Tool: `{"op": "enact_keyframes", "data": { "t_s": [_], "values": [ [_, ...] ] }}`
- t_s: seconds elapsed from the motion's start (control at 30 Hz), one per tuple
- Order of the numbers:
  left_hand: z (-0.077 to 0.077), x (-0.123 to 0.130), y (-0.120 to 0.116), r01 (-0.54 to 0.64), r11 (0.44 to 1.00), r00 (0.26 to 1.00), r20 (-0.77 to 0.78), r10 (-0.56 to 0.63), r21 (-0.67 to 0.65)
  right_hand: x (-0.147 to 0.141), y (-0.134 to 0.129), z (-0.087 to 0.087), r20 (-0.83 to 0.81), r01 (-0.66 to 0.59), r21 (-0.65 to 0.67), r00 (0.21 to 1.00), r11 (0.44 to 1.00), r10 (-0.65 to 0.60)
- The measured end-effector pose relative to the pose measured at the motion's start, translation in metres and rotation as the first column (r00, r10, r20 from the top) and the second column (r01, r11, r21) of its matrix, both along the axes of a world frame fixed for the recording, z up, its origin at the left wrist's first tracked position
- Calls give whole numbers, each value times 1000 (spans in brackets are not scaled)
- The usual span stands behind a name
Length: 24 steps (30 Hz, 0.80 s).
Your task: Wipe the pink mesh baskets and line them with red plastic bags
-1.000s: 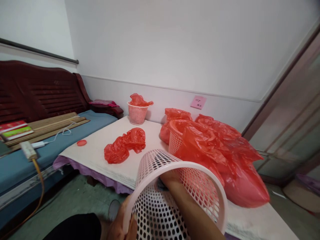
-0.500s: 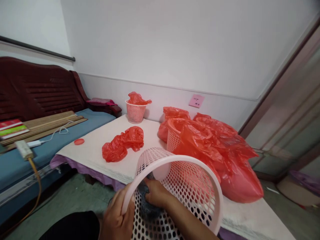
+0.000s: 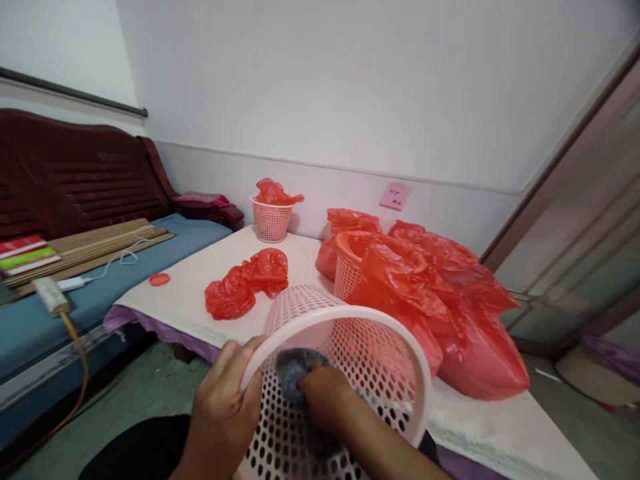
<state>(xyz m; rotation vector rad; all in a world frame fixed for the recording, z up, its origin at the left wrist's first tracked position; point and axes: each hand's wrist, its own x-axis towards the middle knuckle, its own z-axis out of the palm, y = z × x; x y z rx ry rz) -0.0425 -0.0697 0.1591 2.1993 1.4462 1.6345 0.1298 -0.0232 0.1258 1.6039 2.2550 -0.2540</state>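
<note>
A pale pink perforated plastic basket (image 3: 295,317) lies tilted in front of me, its round mouth facing me. My left hand (image 3: 225,393) grips the rim on the left side, thumb inside and fingers outside. Reaching into the basket, my right hand (image 3: 327,397) is closed on a dark grey cloth (image 3: 297,373), which is pressed against the inner wall. Part of the cloth is hidden behind my right hand and forearm.
A crumpled red plastic bag (image 3: 245,283) and a small red lid (image 3: 159,279) lie on the white-covered table (image 3: 190,267). At the back stands another pink basket (image 3: 273,220) holding a red bag. Large red bags (image 3: 430,287) with baskets fill the right side.
My right hand and the cloth have shifted along the inside of the basket, and more of the cloth now shows. The basket has moved slightly left; my left hand stays on its rim.
</note>
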Motion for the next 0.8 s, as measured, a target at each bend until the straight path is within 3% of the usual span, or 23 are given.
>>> {"op": "enact_keyframes", "data": {
  "t_s": [0.07, 0.27, 0.37, 0.43, 0.5, 0.57, 0.67, 0.73, 0.8],
  "values": [
    [2, -4, 5, -10, 1000, 999, -31, 9, -3, -1, -10, -1, 21, -40, 1, 999, 999, 40],
    [4, -10, 18, -23, 997, 990, -140, 13, -68, 15, -15, 12, 92, -1, 204, 996, 979, -18],
    [11, -10, 22, -34, 994, 992, -123, 22, -103, 14, -29, 15, 59, -105, 157, 994, 982, 97],
    [17, -10, 25, -37, 990, 994, -103, 24, -132, 11, -43, 8, 4, -201, 118, 979, 973, 202],
    [21, -11, 29, -22, 985, 996, -84, 7, -170, 9, -55, -5, -45, -278, 175, 956, 945, 290],
    [24, -13, 34, 6, 975, 999, -36, -14, -220, 11, -62, -22, -62, -310, 342, 934, 887, 351],
    [27, -13, 44, 67, 950, 993, 114, -33, -306, 16, -66, -48, -64, -286, 603, 913, 745, 403],
    [30, -12, 48, 98, 935, 981, 189, -34, -339, 16, -66, -62, -62, -268, 703, 900, 659, 432],
    [31, -9, 49, 89, 933, 977, 212, -14, -350, 14, -65, -69, -60, -256, 750, 892, 609, 449]
  ]
}}
